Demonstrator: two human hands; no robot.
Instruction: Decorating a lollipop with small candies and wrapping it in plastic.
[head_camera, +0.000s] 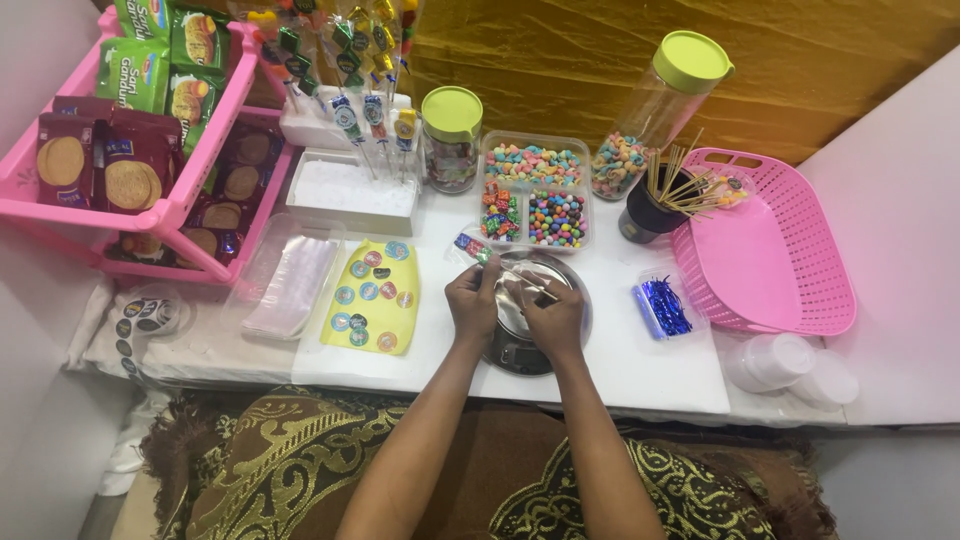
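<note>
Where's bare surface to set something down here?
Free: inside the pink basket, and the white board strip between the scale and the blue twist ties. Crowded: the back row around the candy tray and jars.

Two bare forearms, no sleeves showing up to the lower edge of the head view. Nothing worn at either wrist: no watch, no bracelet, no band. Left hand (472, 300) and right hand (548, 317) ungloved, fingers free of rings as far as can be told. Nails too small to judge. Upper arms, shoulders and clothing out of view.
</note>
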